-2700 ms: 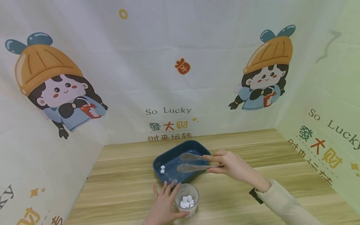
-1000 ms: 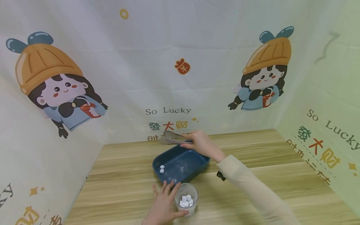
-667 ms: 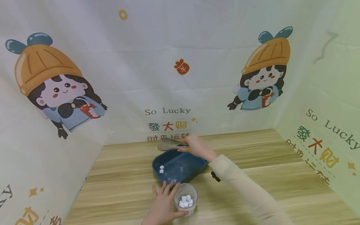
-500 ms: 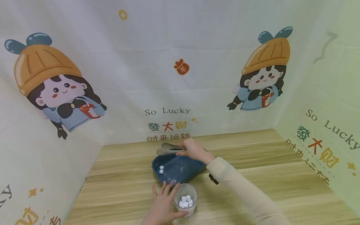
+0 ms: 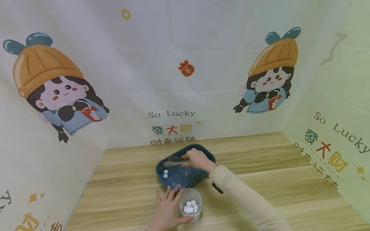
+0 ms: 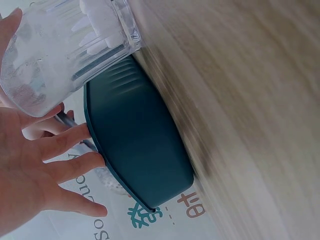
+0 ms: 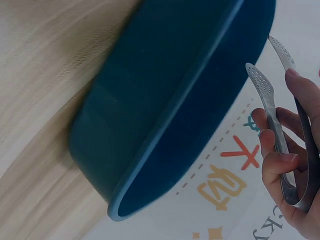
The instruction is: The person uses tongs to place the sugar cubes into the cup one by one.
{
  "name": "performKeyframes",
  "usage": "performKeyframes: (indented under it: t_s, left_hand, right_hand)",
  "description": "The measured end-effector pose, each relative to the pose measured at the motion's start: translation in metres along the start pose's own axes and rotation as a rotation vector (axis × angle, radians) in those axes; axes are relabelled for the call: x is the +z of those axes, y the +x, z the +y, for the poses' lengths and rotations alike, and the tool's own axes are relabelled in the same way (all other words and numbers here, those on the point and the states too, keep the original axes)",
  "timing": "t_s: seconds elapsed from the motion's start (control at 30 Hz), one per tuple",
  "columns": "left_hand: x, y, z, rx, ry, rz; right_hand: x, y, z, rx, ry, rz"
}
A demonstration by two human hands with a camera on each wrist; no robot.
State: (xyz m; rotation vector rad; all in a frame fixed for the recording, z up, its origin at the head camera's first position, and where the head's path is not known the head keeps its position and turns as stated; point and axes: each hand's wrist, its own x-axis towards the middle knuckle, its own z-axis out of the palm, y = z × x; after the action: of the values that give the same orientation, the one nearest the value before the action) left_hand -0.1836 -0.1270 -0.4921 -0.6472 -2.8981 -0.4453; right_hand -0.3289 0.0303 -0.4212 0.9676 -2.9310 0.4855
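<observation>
My left hand lies with straight, spread fingers, its thumb across the near side of a clear glass. Several white cubes sit in that glass. In the left wrist view, fingertips of this hand rest along the rim of a dark blue tray. My right hand grips metal tongs with perforated tips, held over the tray and pointing left. The tongs' two arms stand apart with nothing between them in the right wrist view. Two small white cubes lie at the tray's left end.
Tray and glass stand on a wood-grain table, the glass just in front of the tray. A printed fabric backdrop with cartoon figures and lettering rises behind and on both sides. A black strap shows under the right sleeve.
The right hand moved the tongs from over the tray's right part to its back edge, then lowered them towards the tray's left half. The left hand, glass and cubes stayed put.
</observation>
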Motion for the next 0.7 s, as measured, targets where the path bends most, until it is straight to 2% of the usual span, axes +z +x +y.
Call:
performKeyframes:
  t_s: [0.17, 0.47, 0.7]
  left_hand:
    - [0.000, 0.000, 0.001, -0.009, -0.006, -0.010]
    - [0.001, 0.001, -0.001, -0.007, -0.002, -0.025]
    - [0.002, 0.001, -0.001, -0.003, 0.003, 0.001]
  right_hand:
    - [0.004, 0.001, -0.002, -0.007, -0.093, -0.024]
    - [0.014, 0.003, -0.012, -0.076, -0.237, -0.053]
    - [0.020, 0.008, -0.018, -0.124, -0.324, -0.047]
